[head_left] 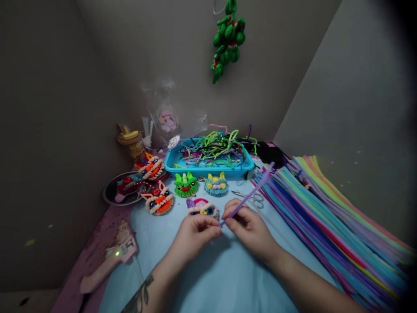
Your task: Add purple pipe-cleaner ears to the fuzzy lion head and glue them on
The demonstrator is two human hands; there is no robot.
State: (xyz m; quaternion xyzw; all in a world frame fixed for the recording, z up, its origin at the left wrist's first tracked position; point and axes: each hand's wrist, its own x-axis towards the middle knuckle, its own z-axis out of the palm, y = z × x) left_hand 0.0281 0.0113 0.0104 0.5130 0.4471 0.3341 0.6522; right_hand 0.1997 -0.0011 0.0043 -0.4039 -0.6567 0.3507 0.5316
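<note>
A purple pipe cleaner (251,193) slants up and to the right between my two hands above the blue cloth (224,278). My left hand (198,232) pinches its lower end between thumb and forefinger. Close beside it, my right hand (245,226) grips the same stem a little higher, and the long free part sticks out past the fingers. Just behind my hands sits a small animal head (202,206) of pink, purple and white pipe cleaner, its lower part hidden by my left hand. Scissors (252,198) lie behind my right hand.
Finished heads, green (186,184), blue (216,184) and orange (158,201), stand behind. A blue tray (208,170) holds scraps. Pipe cleaner bundles (332,217) cover the right side. At left are a lit glue gun (112,258) and a metal bowl (109,195). Green figures (229,41) hang above.
</note>
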